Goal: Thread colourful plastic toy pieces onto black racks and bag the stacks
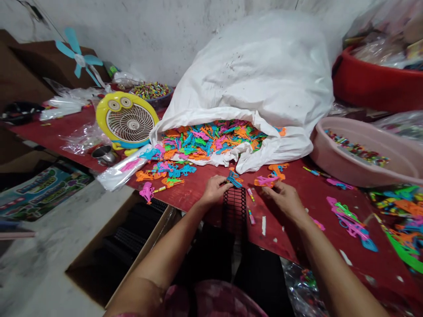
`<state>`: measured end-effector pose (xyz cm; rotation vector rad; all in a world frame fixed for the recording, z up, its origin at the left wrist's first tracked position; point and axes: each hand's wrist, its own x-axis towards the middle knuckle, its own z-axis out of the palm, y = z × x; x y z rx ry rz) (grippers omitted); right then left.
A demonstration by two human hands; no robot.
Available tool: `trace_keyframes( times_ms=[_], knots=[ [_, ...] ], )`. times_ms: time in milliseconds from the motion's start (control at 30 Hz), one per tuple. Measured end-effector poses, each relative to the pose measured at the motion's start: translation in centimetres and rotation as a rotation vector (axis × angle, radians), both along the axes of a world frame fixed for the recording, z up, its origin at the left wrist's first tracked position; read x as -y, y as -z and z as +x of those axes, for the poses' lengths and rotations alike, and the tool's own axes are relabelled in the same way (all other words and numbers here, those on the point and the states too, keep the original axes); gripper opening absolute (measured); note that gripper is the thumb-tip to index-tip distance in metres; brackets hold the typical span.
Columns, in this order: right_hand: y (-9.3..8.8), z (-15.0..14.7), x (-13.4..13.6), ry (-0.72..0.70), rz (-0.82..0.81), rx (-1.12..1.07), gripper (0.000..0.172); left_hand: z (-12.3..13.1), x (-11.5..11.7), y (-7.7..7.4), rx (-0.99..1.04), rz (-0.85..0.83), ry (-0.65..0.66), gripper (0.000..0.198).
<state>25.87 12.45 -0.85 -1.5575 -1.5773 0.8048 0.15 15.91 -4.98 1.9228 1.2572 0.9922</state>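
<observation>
My left hand rests on the red table, fingers curled against the top of a black perforated strip and touching a small blue plastic toy. My right hand lies to the right of the strip, fingers bent, its fingertips pinching a pink plastic toy. Just beyond both hands a big white sack lies open, spilling a heap of colourful plastic toys. More loose toys lie to the left.
A yellow minion desk fan stands at the left, a pink basin and red tub at the right. Toys lie at the right. An open cardboard box holds black strips below the table's edge.
</observation>
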Motion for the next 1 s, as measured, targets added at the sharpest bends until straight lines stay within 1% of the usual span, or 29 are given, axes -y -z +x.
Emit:
trace_keyframes(
  times_ms=[133, 200, 300, 467, 567, 700, 767, 867, 1000],
  knots=[
    [-0.1, -1.6, -0.9, 0.062, -0.015, -0.107, 0.037, 0.0, 0.0, 0.0, -0.006, -0.006, 0.001, 0.016],
    [0.2, -2.6, -1.4, 0.050, -0.018, -0.132, 0.038, 0.0, 0.0, 0.0, -0.008, -0.004, 0.000, 0.017],
    [1.0, -3.6, -1.8, -0.013, -0.009, -0.113, 0.038, 0.1, -0.1, 0.1, -0.014, 0.007, -0.001, 0.016],
    [1.9, -4.4, -1.9, -0.088, -0.012, -0.053, 0.039, 0.2, -0.3, 0.3, -0.015, 0.015, 0.003, 0.016],
    [1.8, -4.5, -1.9, -0.115, 0.034, 0.009, 0.038, 0.2, -0.4, 0.5, -0.016, 0.024, -0.002, 0.017],
    [1.5, -4.4, -2.3, -0.154, 0.138, 0.125, 0.034, 0.1, -0.6, 0.8, 0.017, 0.078, 0.018, 0.015],
    [1.4, -4.3, -2.5, -0.160, 0.179, 0.193, 0.038, 0.1, -0.6, 0.9, 0.032, 0.099, 0.023, 0.014],
    [1.3, -4.3, -2.7, -0.173, 0.214, 0.257, 0.042, 0.1, -0.6, 0.9, 0.027, 0.094, 0.026, 0.014],
    [1.5, -4.8, -2.6, -0.199, 0.243, 0.302, 0.037, 0.0, -0.5, 0.9, 0.014, 0.082, 0.023, 0.015]
  ],
)
